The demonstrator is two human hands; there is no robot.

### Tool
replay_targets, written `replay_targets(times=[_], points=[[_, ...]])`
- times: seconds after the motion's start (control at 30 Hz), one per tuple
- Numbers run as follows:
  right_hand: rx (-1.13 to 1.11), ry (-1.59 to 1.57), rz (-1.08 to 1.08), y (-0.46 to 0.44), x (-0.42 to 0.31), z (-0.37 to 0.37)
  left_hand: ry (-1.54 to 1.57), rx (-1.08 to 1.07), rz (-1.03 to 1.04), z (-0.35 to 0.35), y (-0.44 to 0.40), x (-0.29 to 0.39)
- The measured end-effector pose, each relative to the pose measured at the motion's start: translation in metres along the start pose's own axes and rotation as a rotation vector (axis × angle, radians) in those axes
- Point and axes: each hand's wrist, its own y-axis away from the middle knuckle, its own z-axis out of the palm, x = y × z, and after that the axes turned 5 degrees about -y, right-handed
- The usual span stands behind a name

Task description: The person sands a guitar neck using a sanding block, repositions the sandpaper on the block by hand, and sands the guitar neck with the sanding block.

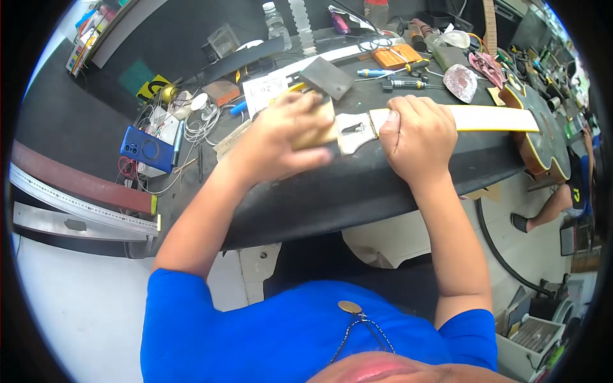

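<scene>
An electric guitar lies across the dark bench, its body (543,121) at the right and its neck (491,118), with a pale face and yellow edge, running left. My right hand (418,134) is wrapped around the neck just beside the pale headstock base, where a slot (353,129) shows. Over the tan headstock (322,131) lies my left hand (281,134), blurred by motion, its thumb apart from the stretched fingers. Whether something thin sits under its palm is hidden. A dark grey block (326,78) rests just beyond the left fingers.
Screwdrivers (403,83), an orange block (396,56) and a speckled stone-like piece (460,83) lie behind the neck. A blue phone (147,148), cables (203,121) and a steel ruler (83,201) are at the left. Another person's leg (550,207) shows at the right.
</scene>
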Motion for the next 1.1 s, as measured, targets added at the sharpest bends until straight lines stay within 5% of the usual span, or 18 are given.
replay_targets(times=[0.13, 0.3, 0.47, 0.57, 0.7, 0.8, 1.0, 1.07, 1.1], points=[[0.001, -0.011, -0.004, 0.002, -0.003, 0.001, 0.058, 0.1, 0.041, 0.009, -0.02, 0.05], [0.013, 0.002, -0.004, 0.003, 0.0, 0.001, 0.042, 0.002, -0.067, -0.002, -0.019, 0.02], [-0.003, -0.022, -0.025, 0.004, 0.001, 0.001, 0.029, 0.108, 0.131, 0.004, -0.004, 0.035], [-0.012, -0.007, -0.015, 0.004, -0.004, 0.003, 0.074, 0.008, -0.113, 0.001, -0.023, 0.022], [0.007, -0.015, -0.03, 0.002, -0.002, 0.004, 0.014, 0.113, 0.07, 0.009, -0.006, 0.044], [0.029, 0.0, -0.024, 0.002, 0.002, 0.004, 0.031, -0.018, -0.165, -0.002, -0.017, 0.018], [0.0, 0.001, -0.03, 0.002, 0.001, 0.004, 0.008, 0.085, -0.001, 0.001, -0.002, 0.032], [0.001, 0.01, -0.021, 0.007, -0.001, 0.004, 0.084, -0.021, -0.218, -0.004, -0.022, 0.023], [0.009, 0.012, -0.023, 0.007, -0.002, 0.004, 0.035, 0.03, -0.138, 0.003, -0.027, 0.036]])
